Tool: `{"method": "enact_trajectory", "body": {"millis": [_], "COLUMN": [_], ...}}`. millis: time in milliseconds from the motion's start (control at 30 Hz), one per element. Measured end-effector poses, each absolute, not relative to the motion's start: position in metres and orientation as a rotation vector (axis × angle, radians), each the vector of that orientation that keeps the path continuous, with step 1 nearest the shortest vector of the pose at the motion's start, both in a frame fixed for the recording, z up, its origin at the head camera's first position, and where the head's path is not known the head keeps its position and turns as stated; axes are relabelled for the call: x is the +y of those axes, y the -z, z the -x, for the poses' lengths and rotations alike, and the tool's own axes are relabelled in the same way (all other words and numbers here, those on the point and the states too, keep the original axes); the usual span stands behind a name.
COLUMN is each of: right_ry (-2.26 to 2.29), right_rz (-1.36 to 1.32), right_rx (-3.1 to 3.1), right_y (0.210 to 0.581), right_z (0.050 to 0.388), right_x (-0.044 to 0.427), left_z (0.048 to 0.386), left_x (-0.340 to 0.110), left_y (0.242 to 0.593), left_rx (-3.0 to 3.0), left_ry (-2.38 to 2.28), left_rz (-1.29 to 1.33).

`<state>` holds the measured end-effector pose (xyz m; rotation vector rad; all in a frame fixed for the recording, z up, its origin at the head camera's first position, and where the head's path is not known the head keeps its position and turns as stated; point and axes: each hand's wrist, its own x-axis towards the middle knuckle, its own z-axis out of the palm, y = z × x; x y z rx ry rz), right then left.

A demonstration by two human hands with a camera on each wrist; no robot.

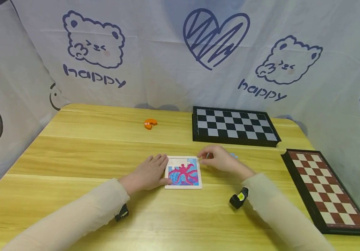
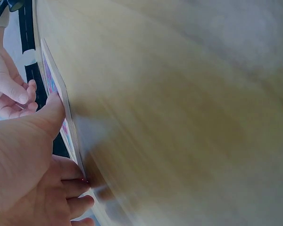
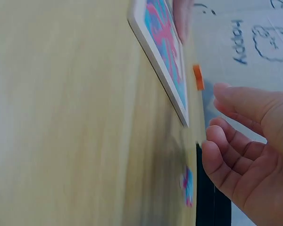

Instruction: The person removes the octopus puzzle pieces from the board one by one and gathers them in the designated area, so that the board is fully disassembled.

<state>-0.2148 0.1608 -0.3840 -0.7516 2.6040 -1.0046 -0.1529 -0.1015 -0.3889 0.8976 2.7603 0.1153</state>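
Note:
A square, white-framed puzzle board [image 1: 183, 187] shows a pink octopus on blue, with a pale bare strip at its upper left. Along its left edge rests my left hand [image 1: 147, 174], fingers extended and thumb over the lower left corner. The left wrist view has this hand [image 2: 33, 160] against the frame's side. My right hand [image 1: 220, 158] is beside the board's upper right corner; in the right wrist view its fingers [image 3: 217, 150] are loosely bent, apart from the thumb, with nothing visible between them. A blue and pink piece [image 3: 188, 186] lies on the table near it.
An orange piece [image 1: 148, 122] lies toward the back of the wooden table [image 1: 89, 139]. A black-and-white checkered board [image 1: 234, 127] stands at the back right, and a brown-and-white one [image 1: 327, 188] at the right edge. Printed cloth [image 1: 158, 59] hangs behind.

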Motion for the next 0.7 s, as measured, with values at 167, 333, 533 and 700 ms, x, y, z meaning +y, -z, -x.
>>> {"method": "enact_trajectory", "body": {"millis": [167, 333, 533, 700], "right_ry": [0.919, 0.841, 0.804, 0.776], "right_rz": [0.814, 0.836, 0.837, 0.841], "right_rx": [2.582, 2.588, 2.602, 2.627], "right_y": [0.389, 0.392, 0.395, 0.396], "right_z": [0.211, 0.210, 0.211, 0.211], "right_x": [0.146, 0.136, 0.128, 0.125], "left_z": [0.153, 0.153, 0.153, 0.153], "left_x": [-0.101, -0.100, -0.099, -0.100], "left_y": [0.388, 0.389, 0.388, 0.388], "left_rx": [2.762, 2.761, 2.761, 2.764], "left_ry": [-0.095, -0.068, -0.075, -0.079], "left_rz": [-0.894, -0.876, -0.872, -0.878]}}
